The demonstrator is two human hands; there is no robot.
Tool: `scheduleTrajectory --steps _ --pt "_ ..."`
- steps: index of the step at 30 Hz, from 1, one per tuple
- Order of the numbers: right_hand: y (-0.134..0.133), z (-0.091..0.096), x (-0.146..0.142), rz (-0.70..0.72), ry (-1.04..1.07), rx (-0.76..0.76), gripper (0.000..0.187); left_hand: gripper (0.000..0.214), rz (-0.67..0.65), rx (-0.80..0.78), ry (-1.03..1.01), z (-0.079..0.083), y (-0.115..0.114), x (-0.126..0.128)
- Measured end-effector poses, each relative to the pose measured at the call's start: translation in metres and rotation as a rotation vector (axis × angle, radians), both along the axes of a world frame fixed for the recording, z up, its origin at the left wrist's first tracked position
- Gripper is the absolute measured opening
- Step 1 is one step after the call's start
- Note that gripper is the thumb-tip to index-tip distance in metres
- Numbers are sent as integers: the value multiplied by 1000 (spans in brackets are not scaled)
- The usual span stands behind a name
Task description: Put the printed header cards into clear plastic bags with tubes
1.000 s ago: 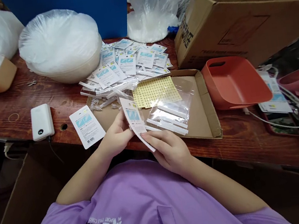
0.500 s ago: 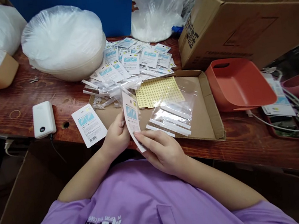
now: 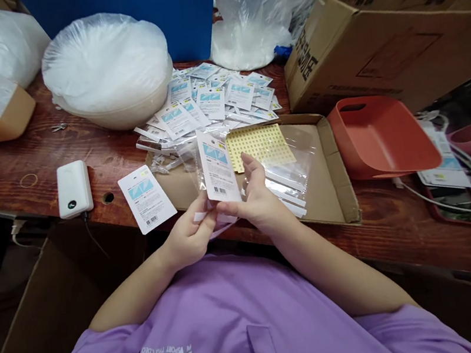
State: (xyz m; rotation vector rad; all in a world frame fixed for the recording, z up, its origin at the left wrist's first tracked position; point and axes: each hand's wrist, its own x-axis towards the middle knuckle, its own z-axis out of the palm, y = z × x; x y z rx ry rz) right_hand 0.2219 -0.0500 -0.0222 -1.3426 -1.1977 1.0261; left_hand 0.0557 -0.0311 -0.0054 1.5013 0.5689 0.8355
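Note:
My left hand point(image 3: 191, 234) pinches the open edge of a clear plastic bag point(image 3: 191, 165). My right hand point(image 3: 261, 202) has its thumb on the lower corner of a white printed card point(image 3: 219, 170), fingers behind it. The card stands nearly upright, face toward me, overlapping the bag; how far it sits inside I cannot tell. To the left lies a loose card point(image 3: 147, 199) of the same print. Beyond my hands, yellow sticker sheets point(image 3: 261, 142) and flat clear bags point(image 3: 300, 160) rest in a shallow cardboard tray point(image 3: 339, 184).
Behind the tray is a pile of bagged cards point(image 3: 210, 100). A plastic-covered bowl point(image 3: 118, 114) stands at back left, near a white power bank point(image 3: 73, 189). On the right are a red bin point(image 3: 382, 141) and a large cardboard box point(image 3: 389, 45).
The card has turned from edge-on to facing me, its lower end a little higher. My left hand has shifted down to the bag's near edge, and my right fingers have risen behind the card.

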Motion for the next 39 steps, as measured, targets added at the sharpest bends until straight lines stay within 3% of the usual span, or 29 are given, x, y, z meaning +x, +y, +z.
scheduleTrajectory --steps 4,7,12,16,18,20,22,23,25,27,31,39 --pt "19 8 -7 126 316 -151 127 42 -10 -24 21 -1 -3 -5" --pt "30 16 -15 194 355 -118 121 42 81 -126 -12 -1 0 -8" --pt "76 18 -16 128 5 14 79 41 149 -518 -131 4 9 -17" --pt "130 15 -1 -73 -444 21 94 45 291 -675 -190 18 12 -43" --pt "139 16 -2 -126 -629 105 90 46 407 -671 -235 26 14 -64" --pt "129 19 -16 33 -786 226 73 42 542 -624 -284 33 16 -88" --pt "104 20 -41 403 -938 363 57 36 693 -555 -332 37 19 -110" --pt "90 19 -55 574 -1011 447 57 34 766 -527 -350 37 20 -119" --pt "64 12 -79 744 -1153 549 59 33 893 -503 -374 35 25 -132" --pt "48 4 -96 770 -1283 603 48 34 955 -512 -399 31 29 -139" --pt "40 -7 -103 705 -1405 742 37 24 934 -568 -490 20 36 -143" --pt "32 1 -74 684 -1182 807 29 28 879 -472 -467 14 45 -145"
